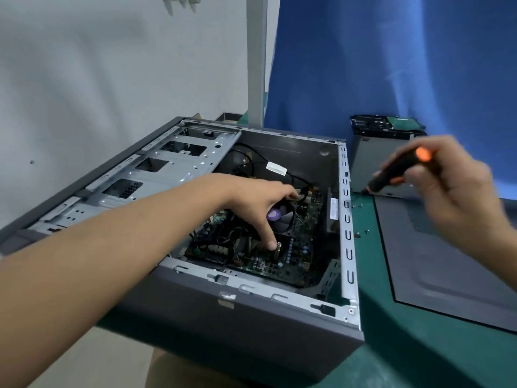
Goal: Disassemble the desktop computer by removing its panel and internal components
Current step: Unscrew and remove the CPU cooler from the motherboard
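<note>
Bkgd: pale grey wall (84,65) on the L, blue curtain (391,65) on the R, with a white post (257,51) standing between them. Green table (391,354) runs under everything.

Desktop case (251,331) lies on its side at the table's L part, open side up, grey shell w/ bare metal rim. Its near-L end juts past the table edge. Inside along the L wall sits a silver drive-bay frame (167,169) w/ rectangular cut-outs.

Grey side panel (433,261) is off and lies flat on the table just R of the case, vent grid facing up. Behind it, by the curtain, stands a grey metal box (372,163) w/ a hard drive (389,126) on top, green board showing.

Left hand (263,200) reaches down into the case, forearm crossing the near-L rim. Right hand (458,186) hangs above the panel's far end, blurred.

Motherboard (279,261) covers the case floor, green w/ caps and connectors. Black cables (251,163) loop above it near the far wall.

CPU fan (282,217), black w/ a purple hub, sits mid-board. L hand grips it: thumb down on the near side beside a silver post, fingers curled over the far edge.

Screwdriver (397,172), black w/ orange butt, is held in the R hand's curled fingers, tip aimed down-L toward the box's base.

A few loose screws (356,205) lie on the table betw case and panel.
</note>
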